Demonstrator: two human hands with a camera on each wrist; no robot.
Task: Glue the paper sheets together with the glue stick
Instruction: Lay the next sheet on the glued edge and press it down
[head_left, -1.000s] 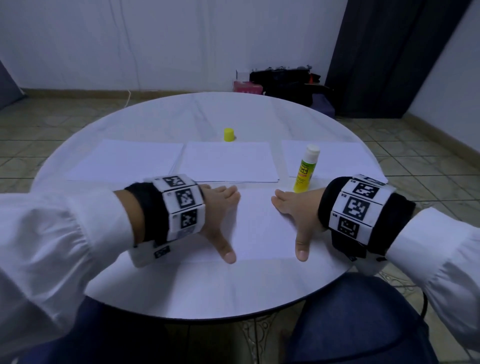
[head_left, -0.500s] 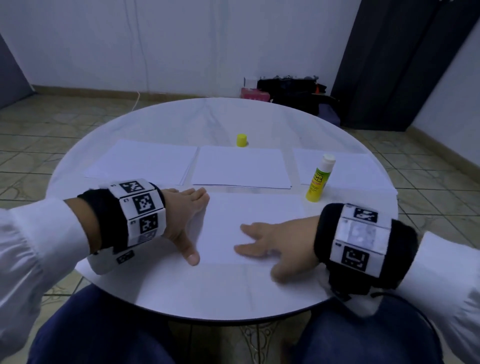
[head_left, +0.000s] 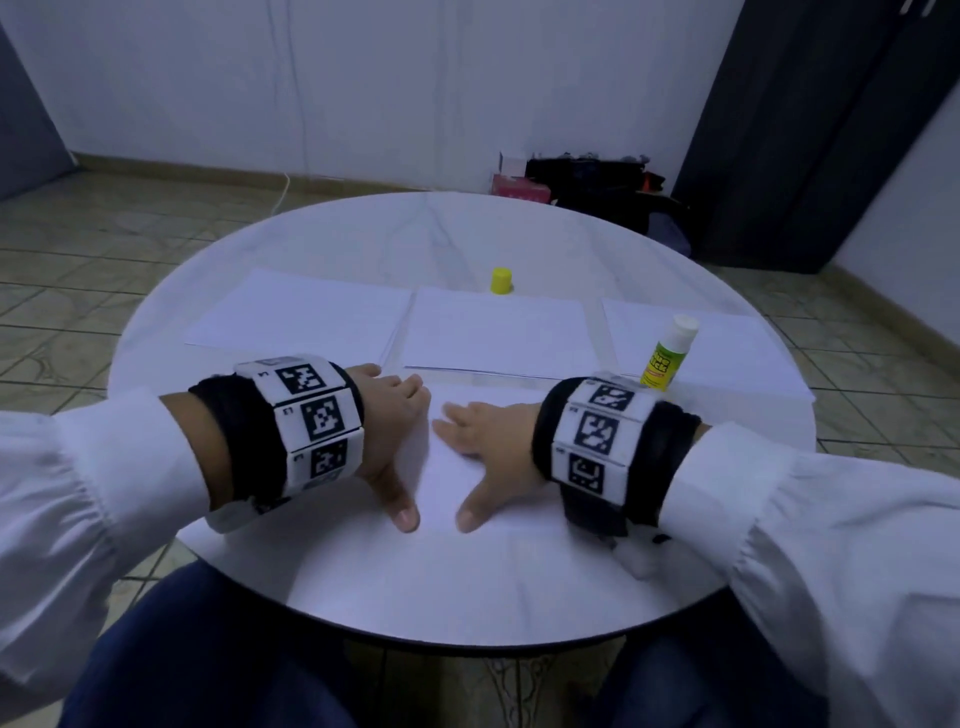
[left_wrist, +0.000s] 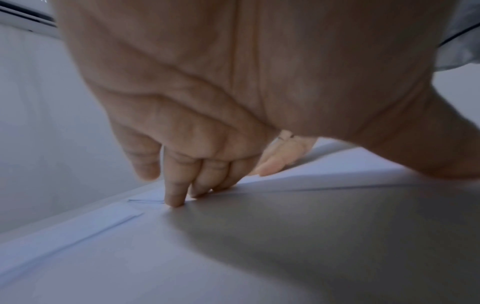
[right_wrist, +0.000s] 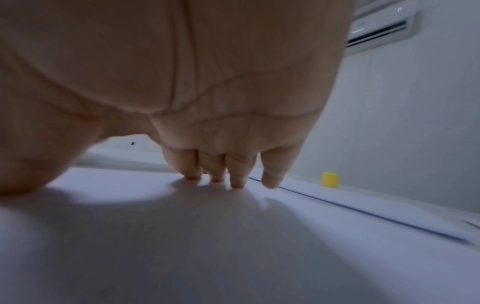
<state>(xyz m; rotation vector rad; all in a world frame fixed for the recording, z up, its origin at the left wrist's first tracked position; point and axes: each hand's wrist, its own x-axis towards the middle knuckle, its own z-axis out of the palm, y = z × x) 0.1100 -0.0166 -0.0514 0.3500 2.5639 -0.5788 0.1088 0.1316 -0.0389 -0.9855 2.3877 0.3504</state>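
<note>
Hands flat, fingers straight, nothing gripped: left hand (head_left: 387, 415) + right hand (head_left: 493, 436) press near sheet (head_left: 441, 467) onto table (head_left: 467, 587), prob. to bond layers | glue stick (head_left: 667, 353) upright, uncapped, beside right wrist, within reach | yellow cap (head_left: 502, 281) parked behind mid sheet (head_left: 498, 332).

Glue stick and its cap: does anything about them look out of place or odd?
Yes. The glue stick stands upright with no cap on, at the near edge of the right paper sheet. Its yellow cap stands apart, behind the middle paper sheet. Both hands press the nearest sheet, so the glue is left open.
</note>
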